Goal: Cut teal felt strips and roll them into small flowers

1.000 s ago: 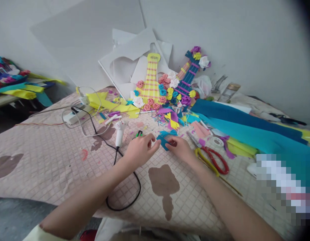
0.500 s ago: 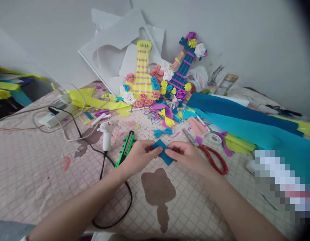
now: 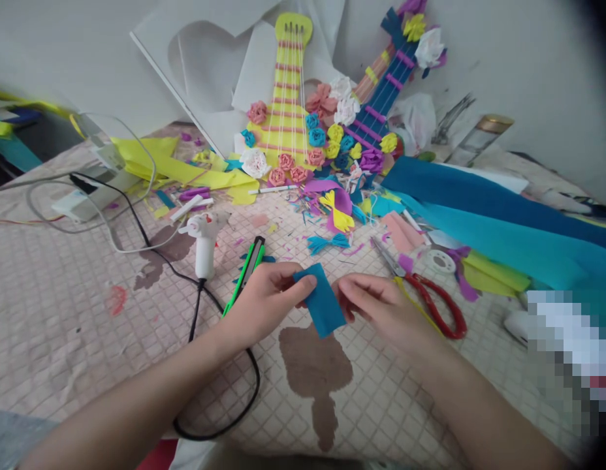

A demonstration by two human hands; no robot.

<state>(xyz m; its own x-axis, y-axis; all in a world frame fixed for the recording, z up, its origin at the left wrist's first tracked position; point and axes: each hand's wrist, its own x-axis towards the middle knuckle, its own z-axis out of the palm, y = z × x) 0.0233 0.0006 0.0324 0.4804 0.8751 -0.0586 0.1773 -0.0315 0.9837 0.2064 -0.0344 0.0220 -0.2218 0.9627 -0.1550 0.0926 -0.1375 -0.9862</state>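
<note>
A small rectangle of blue crepe paper is pinched at its upper left by my left hand, thumb in front and fingers behind. My right hand is at the paper's right edge, fingers curled and thumb drawn in. Its fingertips are close to that edge; whether it grips anything is hidden. Left of my left hand lies a green box cutter. Red-handled scissors rest just past my right hand, beside a tape roll. A blue paper bow and a yellow paper bow lie beyond.
A white hot glue gun stands on the left, its black cord looping toward me. Behind are a yellow paper guitar and a blue one, both with paper flowers. Blue crepe sheets cover the right. A power strip sits far left.
The blue paper is turned and shows more of its face. My right hand's thumb has come off it and that hand has shifted right. The view has moved closer and tilted down.
</note>
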